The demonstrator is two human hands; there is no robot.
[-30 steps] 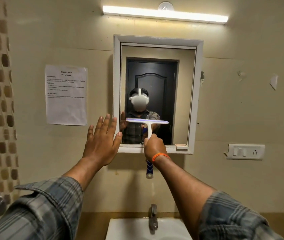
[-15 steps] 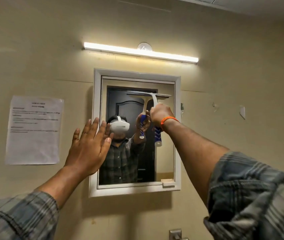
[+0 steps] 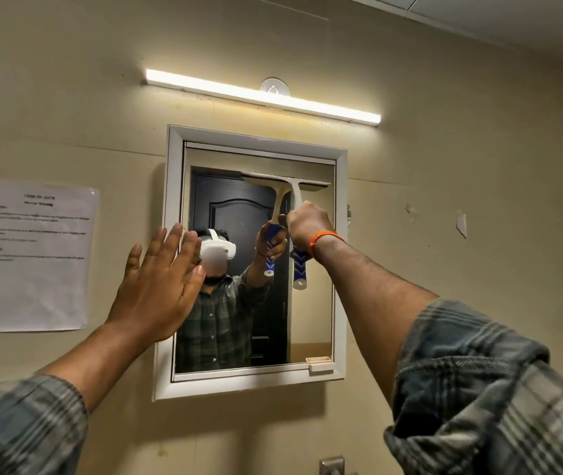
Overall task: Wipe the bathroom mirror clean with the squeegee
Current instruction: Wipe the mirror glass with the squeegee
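We hold the squeegee (image 3: 296,214) in our right hand (image 3: 309,224), fist clenched around its blue-patterned handle. The blade sits level against the upper right part of the bathroom mirror (image 3: 310,303), just under the top of the white frame (image 3: 170,255), with its long axis running side to side and the handle hanging down below our grip. Most of the glass lies beneath the blade, so we judge the coming stroke is a straight downward pull. Our left hand (image 3: 160,286) is open and flat, holding nothing, over the frame's left edge, near the glass but farther from the tool. The printed sheet (image 3: 29,255) on the wall is too blurred to read.
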